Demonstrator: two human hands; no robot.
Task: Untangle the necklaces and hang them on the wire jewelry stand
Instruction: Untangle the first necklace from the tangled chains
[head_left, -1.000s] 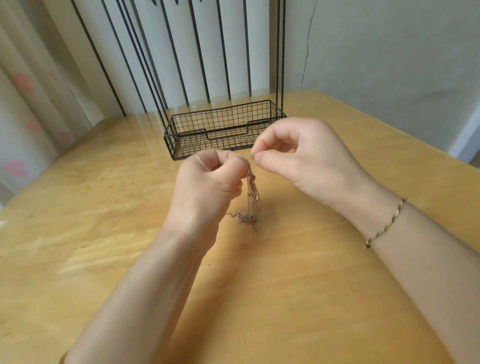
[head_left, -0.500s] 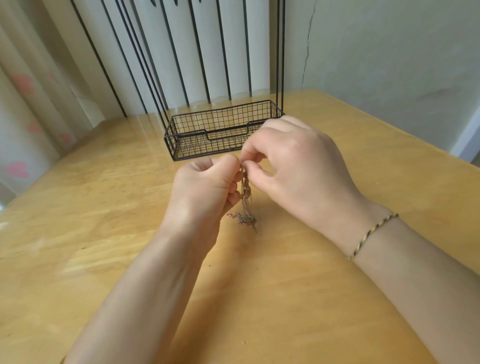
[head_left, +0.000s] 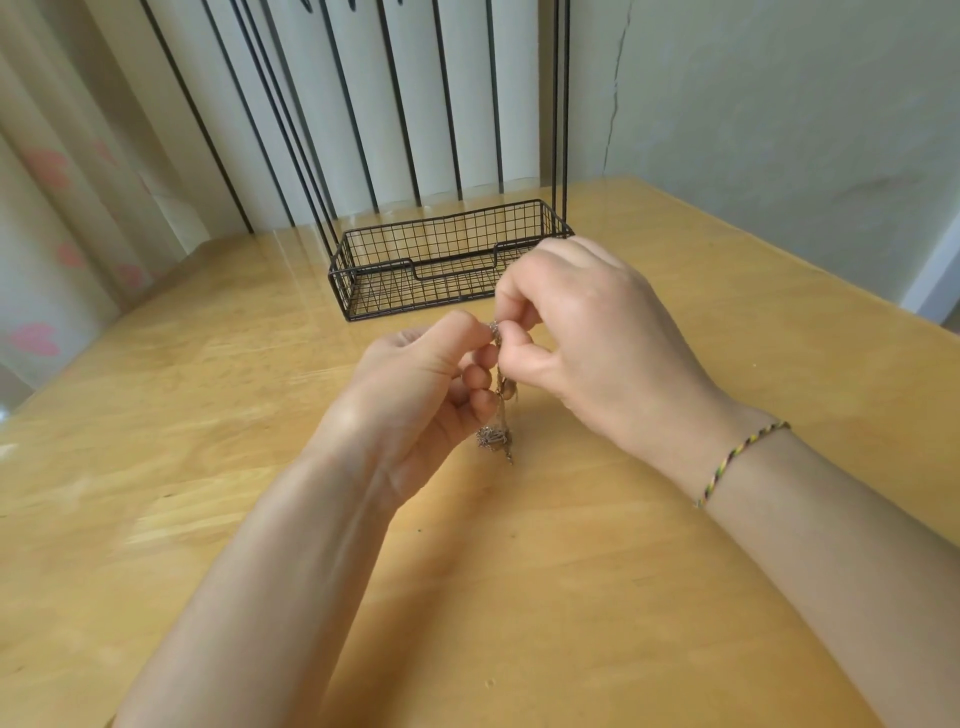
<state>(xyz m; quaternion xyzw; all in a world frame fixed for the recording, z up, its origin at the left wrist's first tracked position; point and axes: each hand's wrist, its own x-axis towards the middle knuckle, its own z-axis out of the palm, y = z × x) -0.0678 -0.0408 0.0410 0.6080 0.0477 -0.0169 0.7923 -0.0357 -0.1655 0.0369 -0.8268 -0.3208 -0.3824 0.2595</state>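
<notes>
A tangled bunch of thin silver necklaces (head_left: 497, 436) hangs between my two hands above the wooden table (head_left: 571, 571). My left hand (head_left: 415, 384) pinches the top of the tangle with thumb and forefinger. Right beside it, my right hand (head_left: 587, 332) pinches the same chains, fingertips almost touching the left ones. The lower clump dangles just over the tabletop. The black wire jewelry stand (head_left: 447, 260) stands behind the hands, with a mesh basket base and tall thin rods rising out of the frame; its top is hidden.
A pale wall and a white vertical-slatted panel stand behind the table. A curtain with pink spots hangs at the left. The table's right edge runs diagonally at the far right. A braided bracelet (head_left: 737, 460) sits on my right wrist.
My right hand has moved left and closed in on the left hand, going from a pinch slightly apart to a grip right at the top of the tangle. The necklaces still hang in place.
</notes>
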